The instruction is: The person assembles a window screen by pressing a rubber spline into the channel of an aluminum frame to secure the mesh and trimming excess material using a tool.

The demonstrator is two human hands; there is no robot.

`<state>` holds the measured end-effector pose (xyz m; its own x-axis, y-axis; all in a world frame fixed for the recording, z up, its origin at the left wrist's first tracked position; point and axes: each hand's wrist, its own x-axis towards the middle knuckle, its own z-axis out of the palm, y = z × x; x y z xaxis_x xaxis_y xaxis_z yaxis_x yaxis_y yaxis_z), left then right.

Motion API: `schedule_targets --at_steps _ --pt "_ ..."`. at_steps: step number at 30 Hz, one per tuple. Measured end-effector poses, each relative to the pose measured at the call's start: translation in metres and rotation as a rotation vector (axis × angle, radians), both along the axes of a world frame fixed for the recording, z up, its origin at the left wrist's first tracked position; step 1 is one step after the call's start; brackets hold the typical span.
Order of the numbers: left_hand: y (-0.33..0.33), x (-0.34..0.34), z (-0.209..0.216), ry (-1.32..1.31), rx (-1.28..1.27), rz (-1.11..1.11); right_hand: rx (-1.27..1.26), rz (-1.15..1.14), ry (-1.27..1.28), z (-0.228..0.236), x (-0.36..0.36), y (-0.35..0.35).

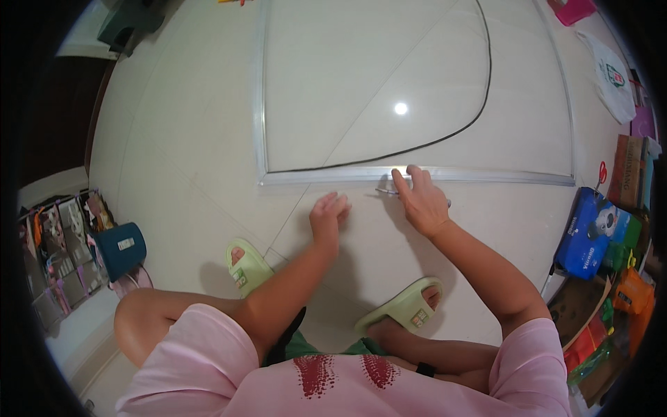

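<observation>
A silver metal frame (333,176) lies on the tiled floor, its near rail running across in front of me. Fingertips of my right hand (424,203) touch this rail. A thin tool that looks like a screwdriver (387,191) passes under the right palm: its shaft sticks out left and its end on the right. The curled fingers there are partly hidden. Short of the rail and left of the tool, my left hand (329,214) hovers with loosely bent fingers and nothing visible in them. A black rubber-like strip (445,139) curves inside the frame, one end along the near rail's left corner.
Light green slippers (251,267) are on my feet near the rail. To the right stand a blue package (587,233), a brown box (625,170), red-handled scissors (602,170) and a white bag (608,76). A rack (62,257) and teal box (121,250) are left.
</observation>
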<state>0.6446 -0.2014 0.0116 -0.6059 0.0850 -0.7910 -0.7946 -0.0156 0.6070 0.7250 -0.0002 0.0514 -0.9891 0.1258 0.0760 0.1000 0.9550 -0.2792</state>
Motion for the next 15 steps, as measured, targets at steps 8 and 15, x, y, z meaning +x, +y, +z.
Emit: schedule_targets --at_steps 8,15 --pt "0.016 -0.039 0.003 -0.271 0.161 0.172 0.275 0.127 -0.064 -0.029 -0.022 0.002" --pt "0.025 -0.043 -0.006 -0.288 0.144 0.240 0.189 0.185 -0.040 -0.032 -0.021 0.002"
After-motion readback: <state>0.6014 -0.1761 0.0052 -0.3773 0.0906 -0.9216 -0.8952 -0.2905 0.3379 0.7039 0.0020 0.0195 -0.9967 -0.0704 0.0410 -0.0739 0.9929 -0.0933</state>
